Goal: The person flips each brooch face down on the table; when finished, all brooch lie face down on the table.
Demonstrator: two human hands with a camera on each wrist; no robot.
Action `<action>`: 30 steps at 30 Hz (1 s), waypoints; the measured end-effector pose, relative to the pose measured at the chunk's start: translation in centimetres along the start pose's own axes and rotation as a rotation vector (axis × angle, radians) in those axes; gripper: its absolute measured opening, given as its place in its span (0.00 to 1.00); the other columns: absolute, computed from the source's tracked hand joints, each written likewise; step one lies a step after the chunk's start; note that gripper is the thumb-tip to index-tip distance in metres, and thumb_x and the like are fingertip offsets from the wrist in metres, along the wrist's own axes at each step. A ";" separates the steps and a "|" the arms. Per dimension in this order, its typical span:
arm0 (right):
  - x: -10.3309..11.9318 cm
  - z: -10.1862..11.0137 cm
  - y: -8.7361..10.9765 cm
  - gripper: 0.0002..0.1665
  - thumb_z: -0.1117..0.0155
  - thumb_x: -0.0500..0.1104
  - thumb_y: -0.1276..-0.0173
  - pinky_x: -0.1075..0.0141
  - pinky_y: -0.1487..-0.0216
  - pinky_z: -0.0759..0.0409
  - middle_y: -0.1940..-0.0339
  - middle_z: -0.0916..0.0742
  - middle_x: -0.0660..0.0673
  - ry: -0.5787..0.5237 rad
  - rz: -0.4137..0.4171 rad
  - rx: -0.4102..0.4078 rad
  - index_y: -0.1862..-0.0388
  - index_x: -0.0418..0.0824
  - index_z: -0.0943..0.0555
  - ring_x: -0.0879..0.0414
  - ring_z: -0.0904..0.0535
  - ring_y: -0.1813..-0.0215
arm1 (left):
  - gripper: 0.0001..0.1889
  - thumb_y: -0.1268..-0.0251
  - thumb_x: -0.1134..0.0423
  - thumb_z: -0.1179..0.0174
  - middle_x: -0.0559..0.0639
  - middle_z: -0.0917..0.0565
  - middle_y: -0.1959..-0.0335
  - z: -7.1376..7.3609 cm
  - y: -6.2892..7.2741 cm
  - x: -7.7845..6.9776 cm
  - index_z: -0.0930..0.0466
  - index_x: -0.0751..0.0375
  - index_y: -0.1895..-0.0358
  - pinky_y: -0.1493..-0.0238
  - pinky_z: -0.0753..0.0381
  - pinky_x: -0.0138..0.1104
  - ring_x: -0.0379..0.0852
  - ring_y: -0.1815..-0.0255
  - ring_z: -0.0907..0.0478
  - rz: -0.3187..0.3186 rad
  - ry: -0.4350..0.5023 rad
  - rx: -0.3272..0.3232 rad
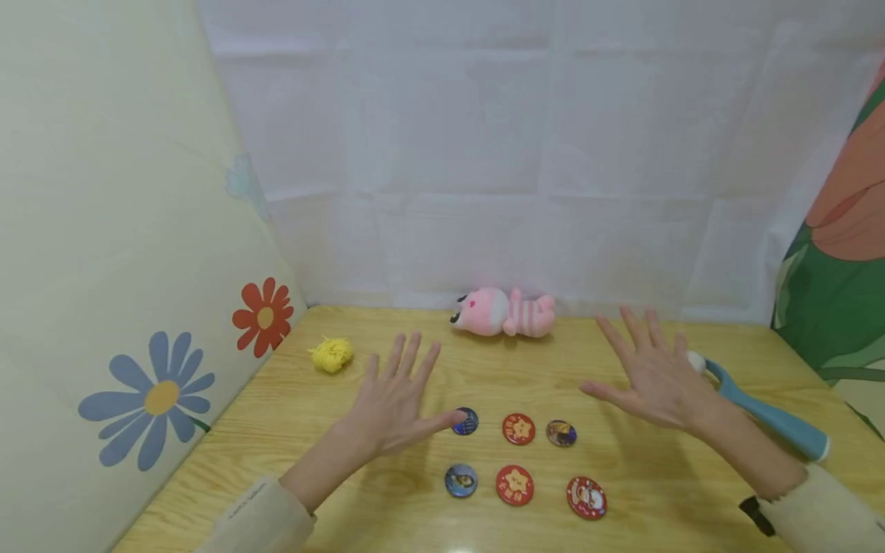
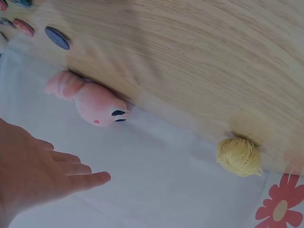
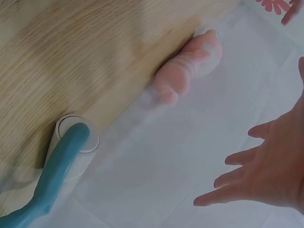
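Note:
My left hand [image 1: 390, 407] hovers over the table with its fingers spread and holds nothing. In the head view its thumb overlaps a dark blue round badge [image 1: 470, 424]. My right hand [image 1: 660, 380] is also raised, fingers splayed, with nothing in it. Between and below the hands lie several round badges in two rows, among them a red star badge [image 1: 518, 428], another red star badge [image 1: 515, 485], a blue portrait badge [image 1: 461, 481], a dark multicoloured badge [image 1: 561, 433] and a red-and-white badge [image 1: 587, 498]. Behind the right wrist lies a lint roller [image 1: 777, 421] with a blue handle.
A pink plush toy [image 1: 505, 312] lies on its side at the table's back edge, against a white cloth [image 1: 442, 153]. At the back left sits a yellow ball of yarn [image 1: 332, 355]. Flower-printed cloths hang on both sides of the wooden table [image 1: 415, 530].

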State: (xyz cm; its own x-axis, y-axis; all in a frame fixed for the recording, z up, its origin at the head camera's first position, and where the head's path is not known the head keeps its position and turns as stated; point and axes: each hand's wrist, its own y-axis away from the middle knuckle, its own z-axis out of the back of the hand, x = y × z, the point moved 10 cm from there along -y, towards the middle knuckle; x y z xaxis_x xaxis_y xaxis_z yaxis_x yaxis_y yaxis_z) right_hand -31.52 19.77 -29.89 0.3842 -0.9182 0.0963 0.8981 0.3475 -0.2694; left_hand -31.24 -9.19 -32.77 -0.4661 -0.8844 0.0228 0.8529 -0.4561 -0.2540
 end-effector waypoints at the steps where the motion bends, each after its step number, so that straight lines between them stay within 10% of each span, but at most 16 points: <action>1: 0.0 -0.1 -0.1 0.58 0.49 0.74 0.35 0.20 0.41 0.63 0.22 0.55 0.30 0.000 0.000 0.001 0.20 0.45 0.57 0.26 0.65 0.26 | 0.54 0.42 0.21 0.58 0.63 0.57 0.23 -0.1 -0.1 0.0 0.56 0.56 0.22 0.31 0.51 0.66 0.62 0.23 0.63 -0.002 0.004 0.001; 13: 6.1 -3.0 -3.7 0.27 0.38 0.53 0.30 0.48 0.42 0.23 0.47 0.15 0.40 -0.244 0.221 -0.003 0.41 0.35 0.22 0.44 0.20 0.45 | 0.37 0.28 0.44 0.48 0.69 0.39 0.28 -5.1 0.5 0.6 0.42 0.69 0.28 0.30 0.39 0.54 0.64 0.28 0.41 0.015 0.390 0.245; 20: 11.6 -7.5 -6.1 0.27 0.35 0.52 0.33 0.53 0.44 0.20 0.47 0.15 0.40 -0.266 0.349 0.124 0.43 0.35 0.20 0.46 0.17 0.49 | 0.36 0.27 0.48 0.46 0.74 0.41 0.30 -7.4 1.3 0.3 0.38 0.78 0.33 0.29 0.44 0.55 0.68 0.27 0.47 -0.073 0.414 0.206; 25: 14.2 -9.6 -6.9 0.33 0.32 0.56 0.36 0.51 0.37 0.25 0.41 0.18 0.39 -0.219 0.398 0.191 0.39 0.35 0.22 0.43 0.23 0.39 | 0.34 0.29 0.48 0.44 0.73 0.37 0.31 -7.8 1.2 0.2 0.35 0.76 0.33 0.31 0.40 0.55 0.68 0.29 0.43 -0.064 0.399 0.165; 30: 15.8 -10.4 -7.1 0.30 0.30 0.51 0.37 0.59 0.48 0.18 0.48 0.15 0.41 -0.175 0.450 0.189 0.41 0.36 0.21 0.50 0.18 0.50 | 0.30 0.30 0.50 0.42 0.72 0.32 0.34 -7.4 0.4 0.1 0.30 0.74 0.36 0.34 0.34 0.55 0.66 0.32 0.36 -0.035 0.371 0.106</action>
State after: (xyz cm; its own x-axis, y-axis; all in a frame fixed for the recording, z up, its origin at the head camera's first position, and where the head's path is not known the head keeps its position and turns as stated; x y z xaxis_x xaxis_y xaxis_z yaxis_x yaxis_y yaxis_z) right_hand -34.02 0.78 -36.44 0.7570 -0.6298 0.1742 0.6523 0.7440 -0.1450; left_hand -32.68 -8.72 -40.00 -0.5319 -0.7813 -0.3265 0.8457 -0.5101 -0.1571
